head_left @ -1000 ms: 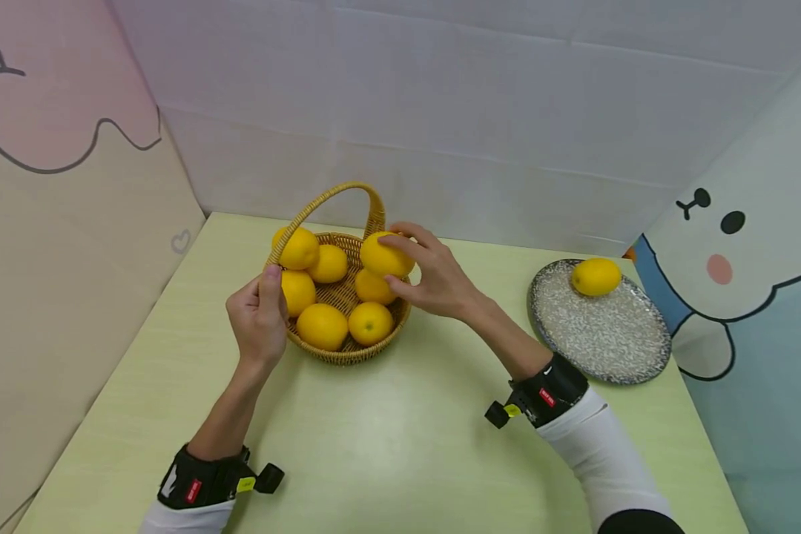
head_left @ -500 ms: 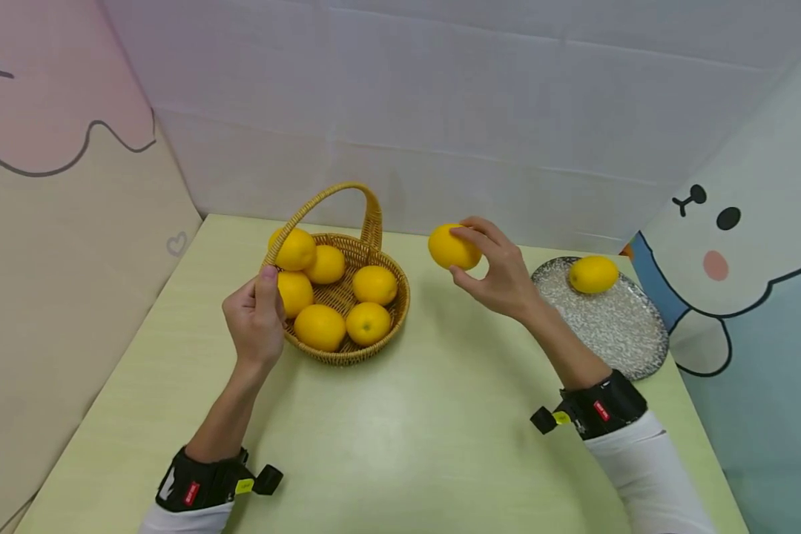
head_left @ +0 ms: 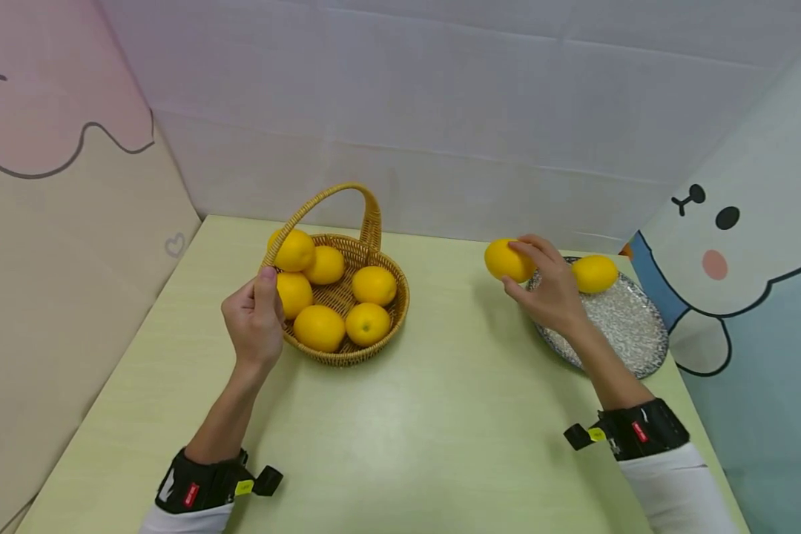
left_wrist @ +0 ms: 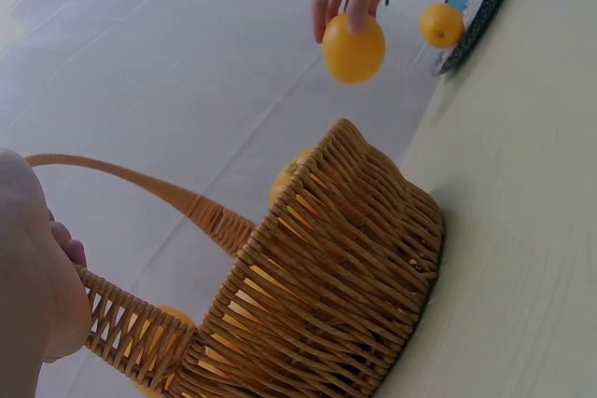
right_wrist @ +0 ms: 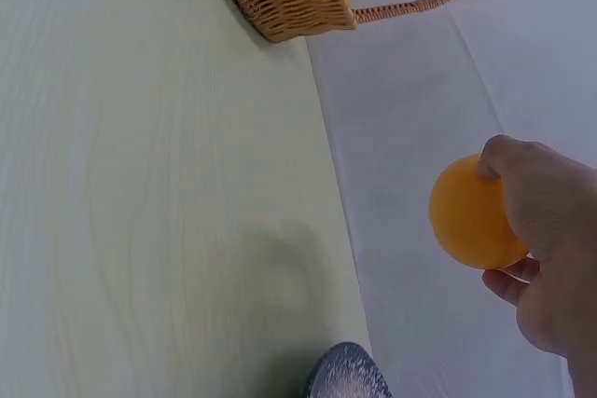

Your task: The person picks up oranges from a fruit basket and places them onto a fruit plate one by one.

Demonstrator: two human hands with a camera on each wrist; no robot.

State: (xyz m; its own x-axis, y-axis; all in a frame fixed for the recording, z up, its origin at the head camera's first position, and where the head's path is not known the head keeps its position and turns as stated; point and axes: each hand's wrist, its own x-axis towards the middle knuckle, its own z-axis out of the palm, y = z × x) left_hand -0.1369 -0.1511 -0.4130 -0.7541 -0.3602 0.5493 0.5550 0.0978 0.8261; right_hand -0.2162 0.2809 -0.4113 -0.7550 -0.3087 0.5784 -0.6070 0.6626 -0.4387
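My left hand (head_left: 255,320) grips the handle of a woven wicker basket (head_left: 344,359), with the thumb lying along it. Several yellow lemons (head_left: 319,328) lie inside the basket. Over the table, at the left rim of a speckled grey plate (head_left: 630,330), my right hand (head_left: 549,285) pinches one lemon (head_left: 507,259) between thumb and fingers. In the right wrist view this lemon (right_wrist: 474,213) is held up above the tabletop. Another lemon (head_left: 595,274) rests on the far part of the plate, just right of my right hand.
The pale table (head_left: 400,437) meets a white cloth backdrop (head_left: 440,148) behind the basket. A decorated panel with a cartoon animal (head_left: 727,297) stands at the right, close beside the plate. A pink and beige panel (head_left: 73,245) borders the left side.
My right hand has lifted a lemon out of the basket and carried it right to the plate's edge. The left hand has stayed on the basket handle.
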